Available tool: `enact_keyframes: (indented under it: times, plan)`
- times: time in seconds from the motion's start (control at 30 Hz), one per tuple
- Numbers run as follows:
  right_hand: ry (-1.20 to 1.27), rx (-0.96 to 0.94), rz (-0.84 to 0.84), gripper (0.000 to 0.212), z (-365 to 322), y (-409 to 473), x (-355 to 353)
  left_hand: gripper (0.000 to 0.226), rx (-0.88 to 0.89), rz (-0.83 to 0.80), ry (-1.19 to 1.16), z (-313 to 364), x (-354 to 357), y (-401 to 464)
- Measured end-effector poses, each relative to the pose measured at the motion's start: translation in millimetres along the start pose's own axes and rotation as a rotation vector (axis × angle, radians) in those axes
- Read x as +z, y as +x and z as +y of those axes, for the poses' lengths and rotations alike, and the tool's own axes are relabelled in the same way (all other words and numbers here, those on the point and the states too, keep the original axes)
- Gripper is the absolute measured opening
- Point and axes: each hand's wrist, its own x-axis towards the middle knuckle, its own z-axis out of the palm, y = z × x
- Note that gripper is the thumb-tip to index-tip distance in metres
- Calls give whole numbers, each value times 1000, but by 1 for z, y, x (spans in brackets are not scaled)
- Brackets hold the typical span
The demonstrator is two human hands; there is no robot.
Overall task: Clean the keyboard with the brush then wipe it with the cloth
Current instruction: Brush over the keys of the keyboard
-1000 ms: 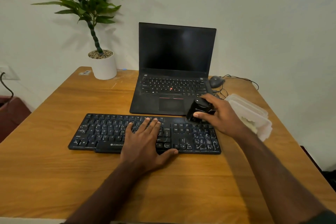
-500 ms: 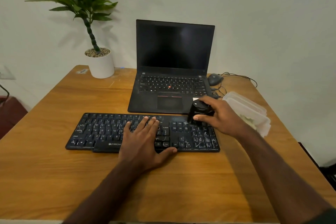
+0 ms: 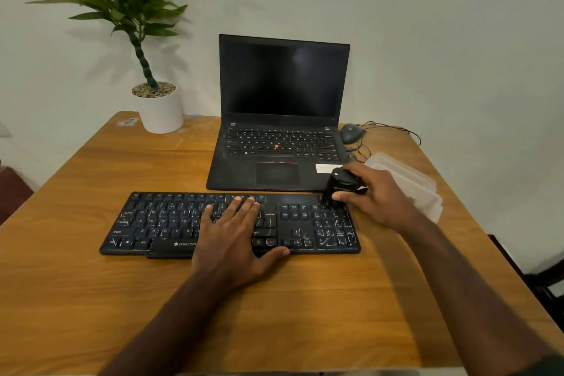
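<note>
A black dusty keyboard (image 3: 164, 223) lies across the wooden table (image 3: 305, 314) in front of me. My left hand (image 3: 235, 238) rests flat on its middle keys, fingers straight and thumb at the front edge. My right hand (image 3: 378, 195) grips a small black brush (image 3: 338, 188) and holds its bristles down on the top of the number pad at the keyboard's far right corner. A clear plastic container (image 3: 409, 183) with a pale cloth inside sits just right of that hand, partly hidden by it.
An open black laptop (image 3: 280, 119) stands right behind the keyboard. A mouse (image 3: 351, 133) with tangled cables lies behind the container. A potted plant (image 3: 158, 107) stands at the back left corner. The table's right edge runs close past the container.
The brush and my right hand stay at the number pad's top corner with only slight shifts. My left hand keeps its place on the keys. The view has tilted slightly.
</note>
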Motion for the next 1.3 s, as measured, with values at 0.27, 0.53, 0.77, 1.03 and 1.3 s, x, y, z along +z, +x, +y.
enact_keyframes:
  times: [0.27,0.53,0.77,1.03,1.3]
  plan:
    - [83,5,108,40,3,-3,-11,117,-2,4,2,-1,2,1]
    - [122,18,75,37,-2,0,18,118,-14,10,-10,-1,1,2]
    - [86,11,220,37,0,-9,-8,117,-17,10,-2,-1,2,2]
    - [-38,10,222,42,-1,-4,11,117,-16,6,-4,-1,1,3]
    - [1,39,167,40,2,-7,2,116,-18,2,5,-1,1,3]
